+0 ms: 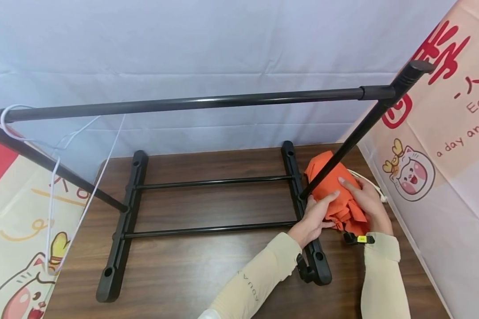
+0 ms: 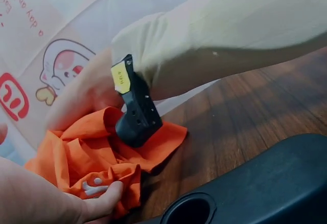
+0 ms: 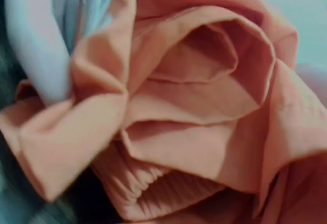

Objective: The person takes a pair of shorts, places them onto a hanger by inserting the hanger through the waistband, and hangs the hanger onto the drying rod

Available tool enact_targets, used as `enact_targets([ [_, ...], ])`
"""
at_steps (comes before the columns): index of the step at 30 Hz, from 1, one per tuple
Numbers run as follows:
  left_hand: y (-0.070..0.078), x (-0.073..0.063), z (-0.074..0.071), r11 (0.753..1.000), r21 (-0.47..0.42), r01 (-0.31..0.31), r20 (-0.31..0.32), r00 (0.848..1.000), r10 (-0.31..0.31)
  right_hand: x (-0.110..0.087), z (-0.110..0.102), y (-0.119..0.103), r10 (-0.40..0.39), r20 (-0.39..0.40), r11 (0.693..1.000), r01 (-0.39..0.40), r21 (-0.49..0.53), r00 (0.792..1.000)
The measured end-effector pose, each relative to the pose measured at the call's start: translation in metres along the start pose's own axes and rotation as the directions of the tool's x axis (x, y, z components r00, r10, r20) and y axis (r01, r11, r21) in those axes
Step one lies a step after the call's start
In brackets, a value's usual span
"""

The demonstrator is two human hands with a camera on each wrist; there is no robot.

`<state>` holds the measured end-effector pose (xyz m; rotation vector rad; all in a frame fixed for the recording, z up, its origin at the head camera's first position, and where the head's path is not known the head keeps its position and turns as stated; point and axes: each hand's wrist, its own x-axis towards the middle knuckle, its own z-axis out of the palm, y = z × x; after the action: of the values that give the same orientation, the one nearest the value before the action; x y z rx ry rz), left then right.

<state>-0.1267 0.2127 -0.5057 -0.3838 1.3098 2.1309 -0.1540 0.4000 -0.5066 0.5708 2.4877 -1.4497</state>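
Observation:
A bunched orange garment [image 1: 333, 190] lies on the table's right side, beside the foot of a black rack [image 1: 239, 101]. My left hand [image 1: 313, 217] grips its near left part, with the thumb on top of the fabric. From the right, my right hand [image 1: 365, 201] holds the other side, its thumb also lying over the cloth. A small white print on the garment [image 2: 92, 157] shows beside a left fingertip in the left wrist view. In the right wrist view, loose folds and a gathered elastic edge of the garment [image 3: 163, 193] hang open.
A white cord [image 1: 367, 179] runs from behind the right hand along the wall side. On the rack's left end hangs a white wire hanger [image 1: 52, 199]. The rack's right foot bar [image 1: 317, 263] passes under the left wrist. Printed sheets [image 1: 443, 146] wall the table [image 1: 207, 274].

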Motion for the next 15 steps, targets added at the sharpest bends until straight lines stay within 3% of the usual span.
enact_targets([
  [4, -0.001, 0.001, 0.0, 1.0, 0.018, 0.02, 0.027, 0.999, -0.02, -0.009, 0.001, 0.002, 0.046, -0.068, 0.997, -0.041, 0.071, 0.997],
  [6, -0.002, 0.0, 0.0, 0.999, 0.038, 0.019, 0.041, 0.999, -0.021, -0.013, -0.001, 0.005, 0.059, -0.074, 0.978, -0.043, 0.204, 0.996],
  [8, -0.003, -0.001, 0.0, 0.998, 0.064, 0.013, 0.055, 0.998, -0.017, -0.018, -0.004, 0.006, 0.054, -0.054, 0.938, -0.032, 0.345, 0.997],
  [11, -0.004, -0.003, 0.0, 0.994, 0.108, 0.0, 0.084, 0.996, -0.01, -0.027, -0.006, 0.007, 0.027, 0.0, 0.845, -0.023, 0.534, 1.0],
  [15, -0.005, -0.006, -0.001, 0.985, 0.174, -0.012, 0.11, 0.994, -0.008, -0.042, 0.001, 0.003, -0.011, 0.044, 0.781, -0.019, 0.624, 0.999],
])
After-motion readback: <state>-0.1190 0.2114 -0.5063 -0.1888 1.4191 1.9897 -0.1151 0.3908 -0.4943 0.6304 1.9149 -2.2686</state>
